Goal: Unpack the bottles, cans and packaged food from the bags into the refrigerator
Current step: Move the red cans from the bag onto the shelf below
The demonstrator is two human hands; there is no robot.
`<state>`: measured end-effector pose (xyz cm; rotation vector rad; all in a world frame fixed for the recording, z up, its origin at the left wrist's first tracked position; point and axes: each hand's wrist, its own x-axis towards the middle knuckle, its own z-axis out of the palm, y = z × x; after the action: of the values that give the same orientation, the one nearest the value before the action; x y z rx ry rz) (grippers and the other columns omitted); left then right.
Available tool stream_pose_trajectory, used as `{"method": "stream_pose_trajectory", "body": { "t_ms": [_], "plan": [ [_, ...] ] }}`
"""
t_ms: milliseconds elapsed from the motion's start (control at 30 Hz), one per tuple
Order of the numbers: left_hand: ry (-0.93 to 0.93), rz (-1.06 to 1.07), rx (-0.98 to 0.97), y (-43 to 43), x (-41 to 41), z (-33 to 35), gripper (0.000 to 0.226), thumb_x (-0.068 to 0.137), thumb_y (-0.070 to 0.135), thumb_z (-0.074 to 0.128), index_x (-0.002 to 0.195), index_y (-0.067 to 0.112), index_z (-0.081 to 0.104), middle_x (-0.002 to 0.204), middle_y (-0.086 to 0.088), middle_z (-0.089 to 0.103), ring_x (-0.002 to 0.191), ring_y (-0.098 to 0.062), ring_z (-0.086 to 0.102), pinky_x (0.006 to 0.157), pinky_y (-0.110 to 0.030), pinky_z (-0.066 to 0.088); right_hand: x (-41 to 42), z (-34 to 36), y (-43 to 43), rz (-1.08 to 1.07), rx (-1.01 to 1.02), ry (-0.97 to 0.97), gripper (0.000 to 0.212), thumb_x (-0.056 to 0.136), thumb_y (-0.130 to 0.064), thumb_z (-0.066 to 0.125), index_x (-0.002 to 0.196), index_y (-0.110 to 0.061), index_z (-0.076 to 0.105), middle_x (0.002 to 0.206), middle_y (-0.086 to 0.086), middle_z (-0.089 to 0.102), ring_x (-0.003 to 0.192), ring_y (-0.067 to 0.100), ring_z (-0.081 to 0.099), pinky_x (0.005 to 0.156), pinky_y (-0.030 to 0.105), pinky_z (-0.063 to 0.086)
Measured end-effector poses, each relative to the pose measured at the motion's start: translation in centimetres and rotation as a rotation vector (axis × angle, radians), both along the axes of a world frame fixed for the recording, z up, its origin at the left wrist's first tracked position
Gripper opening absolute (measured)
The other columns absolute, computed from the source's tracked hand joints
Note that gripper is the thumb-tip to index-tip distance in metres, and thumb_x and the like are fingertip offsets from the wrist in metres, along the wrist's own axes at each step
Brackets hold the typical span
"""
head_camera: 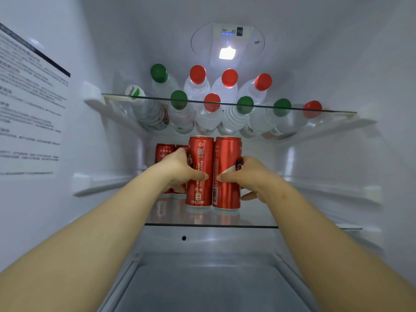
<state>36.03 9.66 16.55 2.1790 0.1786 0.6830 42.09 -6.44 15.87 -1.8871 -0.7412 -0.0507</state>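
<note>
You are facing a lamp (227, 52) glaring white, bathing everything below it in cool light. Far from it, edges are bending and blurring.

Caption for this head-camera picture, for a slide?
The left hand grips one red can, the right hand a second can, on a glass shelf under water bottles.

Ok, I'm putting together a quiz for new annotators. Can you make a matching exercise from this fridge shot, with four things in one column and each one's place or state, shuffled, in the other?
Things
1 water bottles
2 left can
3 right can
4 rear cans

Places or states
a gripped by the right hand
b further back on the lower glass shelf
c gripped by the left hand
d on the level above the cans, with red and green caps

Pairs: 1-d, 2-c, 3-a, 4-b
</note>
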Motion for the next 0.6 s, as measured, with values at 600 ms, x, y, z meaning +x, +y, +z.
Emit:
{"method": "stream_pose_trajectory", "body": {
  "t_ms": [600],
  "plan": [
    [0.229,0.268,0.351,2.1,6.8,1.5,0.062,0.079,0.039,0.071,0.127,0.008,0.047,0.121,-0.012,0.057,0.103,-0.028,0.06,0.087,-0.039,0.054,5.2,1.8,4.3,-0.143,-0.222,0.038,0.059,0.08,-0.018,0.073,0.131,-0.008,0.045,0.128,0.017,0.053,0.112,0.034,0.056,0.083,0.045,0.051]
  ]
}}
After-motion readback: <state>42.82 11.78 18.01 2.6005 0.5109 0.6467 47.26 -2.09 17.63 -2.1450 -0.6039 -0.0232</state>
